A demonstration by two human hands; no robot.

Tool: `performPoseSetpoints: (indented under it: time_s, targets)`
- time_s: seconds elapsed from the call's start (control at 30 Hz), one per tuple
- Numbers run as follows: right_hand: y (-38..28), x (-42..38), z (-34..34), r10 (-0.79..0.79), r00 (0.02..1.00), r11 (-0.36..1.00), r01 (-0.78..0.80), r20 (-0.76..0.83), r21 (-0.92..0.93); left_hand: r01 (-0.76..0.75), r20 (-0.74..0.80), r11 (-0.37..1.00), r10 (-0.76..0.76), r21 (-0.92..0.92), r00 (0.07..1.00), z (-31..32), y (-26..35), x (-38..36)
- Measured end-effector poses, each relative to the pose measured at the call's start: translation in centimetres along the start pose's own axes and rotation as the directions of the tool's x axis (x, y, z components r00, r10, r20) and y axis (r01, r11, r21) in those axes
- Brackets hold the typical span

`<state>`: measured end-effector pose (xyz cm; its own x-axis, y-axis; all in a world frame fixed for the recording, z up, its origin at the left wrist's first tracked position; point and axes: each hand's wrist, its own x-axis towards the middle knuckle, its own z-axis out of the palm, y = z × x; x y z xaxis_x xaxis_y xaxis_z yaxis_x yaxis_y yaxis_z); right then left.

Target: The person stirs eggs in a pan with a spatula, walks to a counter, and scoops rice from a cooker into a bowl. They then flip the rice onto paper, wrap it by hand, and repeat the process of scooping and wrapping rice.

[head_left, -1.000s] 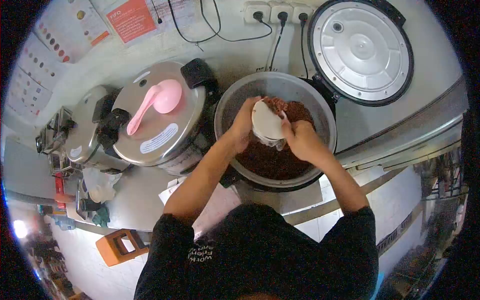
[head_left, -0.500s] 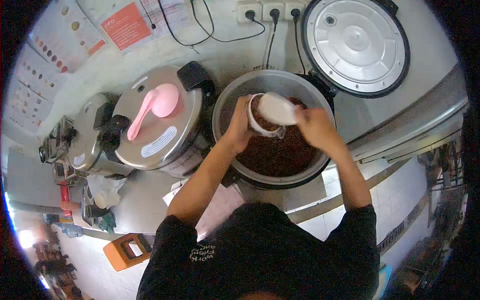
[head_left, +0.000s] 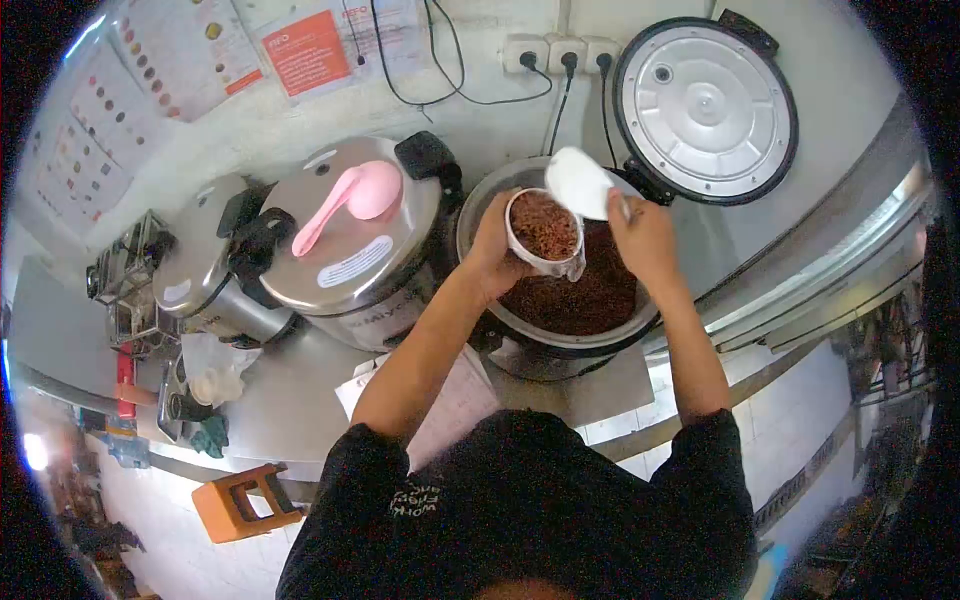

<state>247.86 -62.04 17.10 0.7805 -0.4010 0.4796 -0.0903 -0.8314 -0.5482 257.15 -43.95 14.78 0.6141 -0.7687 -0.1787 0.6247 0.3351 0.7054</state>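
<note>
My left hand [head_left: 492, 248] is wrapped round a white cup [head_left: 541, 262] filled with reddish-brown rice [head_left: 543, 225]. My right hand [head_left: 645, 238] grips a white paddle [head_left: 580, 184], whose slightly blurred blade is raised beside the cup's upper right rim. Both hands are over an open round cooker [head_left: 490, 318] that holds more dark reddish rice [head_left: 575, 300]. The cooker's lid [head_left: 707, 110] stands open behind it to the right.
Left of the open cooker is a closed steel cooker [head_left: 335, 285] with a pink ladle [head_left: 375, 190] on its lid. Another closed cooker [head_left: 205, 250] stands further left. Papers [head_left: 450, 410] lie at the counter's front; an orange stool [head_left: 215, 508] is on the floor.
The paddle has moved up from over the cup to its upper right edge, uncovering the rice inside. My left hand still holds the cup. The whole view has shifted somewhat.
</note>
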Motion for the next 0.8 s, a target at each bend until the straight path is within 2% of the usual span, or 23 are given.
performPoseSetpoints:
  time_s: [0.03,0.1,0.13,0.2,0.23,0.3,0.33,0.37,0.4,0.43,0.47,0.5,0.53,0.6,0.67,0.7,0.77,0.8]
  targets:
    - [-0.3,-0.3,-0.6,-0.02,0.999,0.994,0.025,-0.051,0.102,0.021,0.035,0.999,-0.02,-0.035,0.999,0.0,0.0,-0.6]
    - [-1.0,-2.5,0.3,-0.021,0.988,0.998,0.03,0.156,-0.056,-0.01,0.052,1.0,0.009,0.022,0.999,0.2,-0.5,-1.4]
    - [-2.2,-2.8,-0.5,0.069,0.964,0.992,-0.038,0.257,-0.124,-0.012,0.036,0.999,0.011,0.044,0.999,0.0,-0.9,-1.6]
    - [-1.0,-1.7,-1.4,0.11,0.963,0.958,-0.036,0.248,-0.284,0.006,-0.008,0.999,-0.006,0.037,1.0,-0.6,-1.2,-2.7]
    - [0.3,-0.8,-2.1,0.128,0.962,0.933,-0.033,0.242,-0.36,-0.023,-0.01,0.999,0.023,-0.038,1.0,-0.4,-1.2,-4.2]
    - [6.8,0.3,-0.5,0.065,0.952,0.887,0.082,0.299,-0.455,-0.111,0.143,0.954,0.156,-0.279,0.977,-1.7,-2.0,-5.8]
    - [6.3,0.0,0.4,0.032,0.942,0.857,0.146,0.334,-0.494,-0.206,0.072,0.922,0.242,-0.327,0.968,-1.6,-2.5,-7.0]
    - [5.5,-0.8,1.5,-0.019,0.968,0.987,0.059,0.248,-0.152,-0.316,-0.003,0.877,0.338,-0.363,0.941,-1.0,-2.7,-8.1]
    - [0.3,-3.2,1.7,-0.038,0.986,0.975,0.001,0.164,0.223,-0.403,-0.145,0.842,0.376,-0.359,0.915,-0.1,-3.0,-9.9]
    - [-4.0,-6.2,2.4,-0.008,0.994,0.821,-0.058,0.113,0.568,-0.363,-0.071,0.798,0.377,-0.482,0.923,-0.4,-3.5,-11.3]
    - [-6.9,-9.2,3.5,0.083,0.966,0.599,-0.245,0.245,0.763,-0.52,-0.15,0.772,0.502,-0.366,0.852,-0.2,-4.4,-12.5]
    - [-8.9,-12.5,4.7,0.155,0.902,0.31,-0.432,0.403,0.847,-0.644,-0.217,0.73,0.606,-0.23,0.765,-0.4,-5.7,-13.6]
    - [-10.1,-16.1,6.0,0.13,0.833,0.035,-0.545,0.537,0.838,-0.712,-0.258,0.684,0.725,0.157,0.639,-1.3,-7.2,-14.9]
    - [-11.0,-20.6,7.9,-0.013,0.74,-0.325,-0.639,0.673,0.697,-0.82,-0.231,0.522,0.849,0.235,0.475,-4.1,-11.9,-16.8]
    - [-11.4,-22.9,9.6,-0.199,0.694,-0.473,-0.686,0.692,0.553,-0.868,-0.189,0.486,0.866,0.101,0.463,-6.8,-14.1,-18.5]
    - [-11.2,-23.9,10.4,-0.176,0.636,-0.47,-0.725,0.752,0.503,-0.659,-0.085,0.376,0.899,0.651,0.429,-9.2,-14.1,-20.6]
    - [-10.6,-25.8,12.8,-0.126,0.506,-0.463,-0.791,0.853,0.4,-0.2,-0.057,0.183,0.86,0.963,0.508,-14.6,-14.6,-24.2]
    - [-9.9,-26.6,15.2,0.107,0.467,-0.426,-0.776,0.878,0.465,-0.166,-0.126,0.259,0.821,0.952,0.557,-16.9,-15.3,-25.5]
